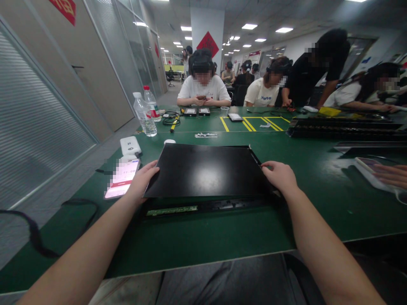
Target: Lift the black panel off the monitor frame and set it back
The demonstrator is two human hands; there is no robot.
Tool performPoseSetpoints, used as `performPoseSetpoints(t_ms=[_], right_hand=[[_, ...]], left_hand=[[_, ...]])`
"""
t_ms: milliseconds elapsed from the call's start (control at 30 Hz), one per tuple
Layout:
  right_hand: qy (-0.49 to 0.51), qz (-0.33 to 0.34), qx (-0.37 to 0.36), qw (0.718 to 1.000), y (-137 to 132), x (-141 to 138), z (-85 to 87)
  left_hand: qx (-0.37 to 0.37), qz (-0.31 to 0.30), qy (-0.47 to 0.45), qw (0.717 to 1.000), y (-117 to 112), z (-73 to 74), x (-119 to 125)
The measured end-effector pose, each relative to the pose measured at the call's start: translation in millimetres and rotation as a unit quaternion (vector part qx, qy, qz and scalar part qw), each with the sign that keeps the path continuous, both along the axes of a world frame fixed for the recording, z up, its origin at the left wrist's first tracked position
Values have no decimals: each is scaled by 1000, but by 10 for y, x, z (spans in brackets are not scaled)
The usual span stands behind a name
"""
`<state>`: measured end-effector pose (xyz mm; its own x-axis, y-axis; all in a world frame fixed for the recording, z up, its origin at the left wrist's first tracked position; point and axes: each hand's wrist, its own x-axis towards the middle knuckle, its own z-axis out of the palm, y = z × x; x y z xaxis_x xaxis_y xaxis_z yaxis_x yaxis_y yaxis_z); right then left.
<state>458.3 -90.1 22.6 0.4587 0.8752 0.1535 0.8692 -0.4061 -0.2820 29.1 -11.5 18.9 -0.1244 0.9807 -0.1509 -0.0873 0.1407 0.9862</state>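
A glossy black flat panel (203, 171), like a display screen, is gripped at its two sides above the green table. My left hand (143, 180) pinches its left edge, thumb on top and the other fingers mostly hidden beneath. On the right edge, near a thin bent strip at the corner, my right hand (281, 176) has its fingers closed. Under the panel's near edge shows a long dark strip with a green circuit board (171, 211) on its left part. Whether the strip is joined to the panel I cannot tell.
Left of the panel lie a lit phone (122, 180) and a white device (130, 146); two water bottles (146, 116) stand behind. Stacked dark panels (343, 128) lie at the right. A co-worker's hand (392, 173) rests near the right edge. Several people sit across the table.
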Motion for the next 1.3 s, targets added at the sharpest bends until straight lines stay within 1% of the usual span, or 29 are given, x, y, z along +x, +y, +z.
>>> performPoseSetpoints(t_ms=[300, 533, 667, 900, 1167, 1300], right_hand=[[40, 3, 21, 999, 15, 59, -42], [-7, 20, 4, 1000, -2, 23, -15], [-23, 28, -1, 999, -7, 9, -16], [-17, 31, -8, 999, 10, 39, -25], [-15, 27, 0, 1000, 8, 23, -22], [-2, 17, 8, 1000, 17, 35, -43]], left_hand=[[3, -3, -13, 1000, -25, 16, 11], [5, -22, -12, 1000, -38, 40, 13], [-8, -15, 1, 1000, -64, 98, 42], [-17, 3, 26, 1000, -124, 188, 94], [-37, 16, 60, 997, -123, 217, 113], [-32, 16, 88, 995, -121, 222, 116]])
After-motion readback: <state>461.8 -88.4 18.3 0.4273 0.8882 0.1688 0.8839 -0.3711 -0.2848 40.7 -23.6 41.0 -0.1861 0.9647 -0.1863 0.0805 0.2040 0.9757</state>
